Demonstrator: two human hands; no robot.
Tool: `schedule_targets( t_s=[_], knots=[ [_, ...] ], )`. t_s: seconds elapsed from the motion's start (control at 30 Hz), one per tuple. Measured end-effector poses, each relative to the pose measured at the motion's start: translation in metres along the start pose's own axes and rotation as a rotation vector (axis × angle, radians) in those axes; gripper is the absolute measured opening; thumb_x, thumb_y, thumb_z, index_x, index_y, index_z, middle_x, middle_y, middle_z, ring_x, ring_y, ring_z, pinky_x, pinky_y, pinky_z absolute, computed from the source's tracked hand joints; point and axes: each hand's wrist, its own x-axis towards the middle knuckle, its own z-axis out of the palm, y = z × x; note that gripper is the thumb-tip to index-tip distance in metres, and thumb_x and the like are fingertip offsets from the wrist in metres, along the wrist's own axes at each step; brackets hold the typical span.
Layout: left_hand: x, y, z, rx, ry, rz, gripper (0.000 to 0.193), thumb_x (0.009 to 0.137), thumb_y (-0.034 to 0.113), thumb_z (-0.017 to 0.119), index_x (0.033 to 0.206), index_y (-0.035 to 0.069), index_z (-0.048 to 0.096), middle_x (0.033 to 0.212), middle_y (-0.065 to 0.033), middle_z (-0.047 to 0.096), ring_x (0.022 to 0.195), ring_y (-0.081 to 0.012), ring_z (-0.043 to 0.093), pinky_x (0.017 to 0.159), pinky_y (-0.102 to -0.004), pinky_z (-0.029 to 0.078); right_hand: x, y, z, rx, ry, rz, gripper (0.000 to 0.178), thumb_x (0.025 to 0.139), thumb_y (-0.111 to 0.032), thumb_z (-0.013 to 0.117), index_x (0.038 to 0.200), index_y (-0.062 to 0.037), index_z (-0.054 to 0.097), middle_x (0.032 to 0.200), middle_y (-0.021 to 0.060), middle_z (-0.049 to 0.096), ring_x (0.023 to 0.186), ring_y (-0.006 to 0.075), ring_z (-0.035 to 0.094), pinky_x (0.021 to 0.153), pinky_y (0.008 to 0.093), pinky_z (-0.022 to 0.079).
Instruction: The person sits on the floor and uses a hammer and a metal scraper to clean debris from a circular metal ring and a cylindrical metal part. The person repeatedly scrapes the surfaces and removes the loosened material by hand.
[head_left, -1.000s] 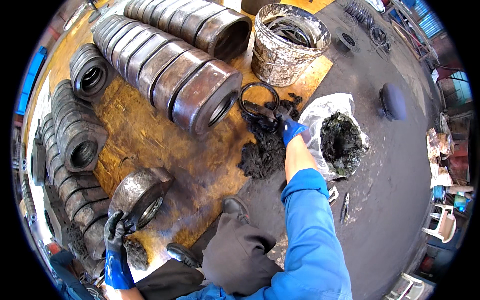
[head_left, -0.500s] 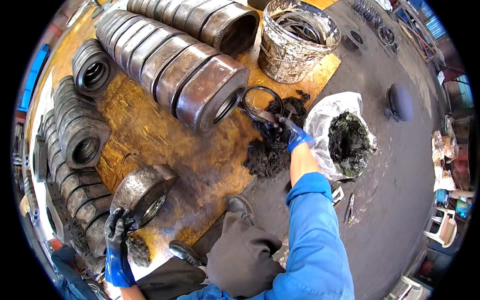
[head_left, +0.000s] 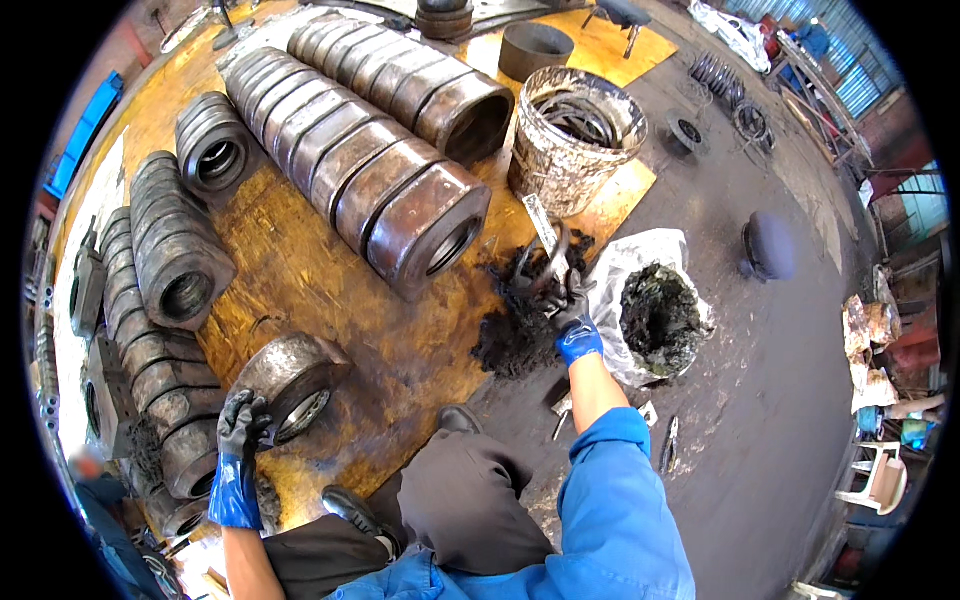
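Note:
My right hand (head_left: 568,305), in a dark glove with a blue cuff, is closed on a ring (head_left: 541,222), now tilted, with a bright, shiny stretch at its upper part. Below and around it lies a heap of black, greasy, fibrous matter (head_left: 510,335). Next to that hand stands a white plastic bag (head_left: 612,300) with dark, oily matter inside. My left hand (head_left: 240,425), in a grey glove with a blue cuff, is raised with loosely bent fingers and nothing visible in it. Close beside it, a thick metal collar (head_left: 285,372) rests on the yellow, stained board.
Rows of heavy metal collars (head_left: 345,165) lie along the board (head_left: 300,270). A smeared bucket (head_left: 560,175) with rings inside stands beyond the heap. Pliers (head_left: 669,445) lie on the dark floor at right. A round, dark blue object (head_left: 768,246) sits farther right. Another person (head_left: 100,500) shows at lower left.
The ring in my right hand has turned from a wide circle to a tilted, narrow view. My left hand stays by the metal collar. The whole view has shifted slightly.

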Motion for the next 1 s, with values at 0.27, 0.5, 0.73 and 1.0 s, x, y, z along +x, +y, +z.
schedule_targets(
  t_s=[0.27, 0.5, 0.73, 1.0],
  knots=[
    [-0.012, 0.0, 0.014, -0.016, 0.081, 0.031, 0.032, 0.096, 0.016, 0.064, 0.128, 0.012, 0.057, 0.106, -0.0087, 0.072, 0.069, -0.0154, 0.067, 0.048, -0.0265, 0.051, -0.049, -0.038, 0.133, -0.148, 0.195, -0.216, 0.036, 0.099, -0.048, 0.051, 0.085, -0.0167, 0.06, 0.062, -0.001, 0.053, 0.046, 0.0133, 0.041, 0.046, 0.0328, 0.035],
    [0.005, -0.025, -0.004, -0.062, 0.049, 0.103, 0.029, 0.097, 0.012, 0.061, 0.125, 0.012, 0.058, 0.101, -0.0093, 0.073, 0.065, -0.0147, 0.066, 0.046, -0.0262, 0.05, -0.044, -0.123, 0.283, -0.594, 0.286, -0.474, 0.035, 0.098, -0.053, 0.052, 0.083, -0.0215, 0.06, 0.061, -0.0028, 0.053, 0.044, 0.0154, 0.041, 0.042, 0.0359, 0.034],
    [0.016, -0.035, -0.014, -0.039, 0.088, 0.096, 0.029, 0.097, 0.012, 0.062, 0.125, 0.012, 0.058, 0.099, -0.0092, 0.073, 0.061, -0.0151, 0.065, 0.045, -0.0265, 0.049, 0.001, -0.165, 0.418, -0.4, 0.265, -0.49, 0.029, 0.102, -0.037, 0.047, 0.099, -0.0128, 0.062, 0.083, 0.0047, 0.068, 0.065, 0.0177, 0.062, 0.054, 0.0357, 0.05],
    [0.014, -0.025, 0.001, 0.006, 0.068, 0.072, 0.03, 0.097, 0.013, 0.061, 0.127, 0.013, 0.058, 0.101, -0.0086, 0.073, 0.062, -0.0149, 0.066, 0.046, -0.0259, 0.049, 0.026, -0.17, 0.291, -0.963, 0.401, -0.488, 0.032, 0.082, -0.037, 0.079, 0.091, -0.0106, 0.063, 0.067, 0.0004, 0.062, 0.05, 0.0145, 0.05, 0.044, 0.0322, 0.039]
  ],
)
